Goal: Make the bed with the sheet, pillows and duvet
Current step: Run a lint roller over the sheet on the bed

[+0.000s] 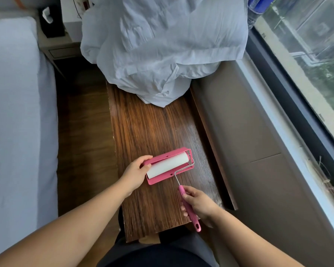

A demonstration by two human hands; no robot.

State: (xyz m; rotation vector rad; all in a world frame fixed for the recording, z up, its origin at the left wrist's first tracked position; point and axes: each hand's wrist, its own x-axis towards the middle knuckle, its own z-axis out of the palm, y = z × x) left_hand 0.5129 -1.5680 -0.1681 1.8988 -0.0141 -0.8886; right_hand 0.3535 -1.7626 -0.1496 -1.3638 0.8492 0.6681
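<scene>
Steadying pink cover (152, 181) with left hand (136, 171), fingers curled on its end, so roller (168, 165) seats; right hand (198, 205) grips handle (189, 209). Duvet (162, 45) heaped at tabletop (152, 132) far end, off bed (12, 112), likely awaiting spreading.

We hold a lint roller (169, 165) on the near half of a long wooden bench (143, 130). Our right hand (200, 206) grips its handle (189, 211), and our left hand (137, 171) holds the end of the tray-like cover (158, 180) under the roll. Ahead of both grips, on the bench's far end, a heap of bedding (162, 41) is piled. Left of the left grip a strip of floor (83, 120) runs past, and beyond it lies the bed (14, 112). Right of the right grip a padded ledge (245, 132) lines the bench, with the window (312, 54) beyond it. Far ahead to the left stands a nightstand (60, 49), a tissue box (51, 21) on it.
</scene>
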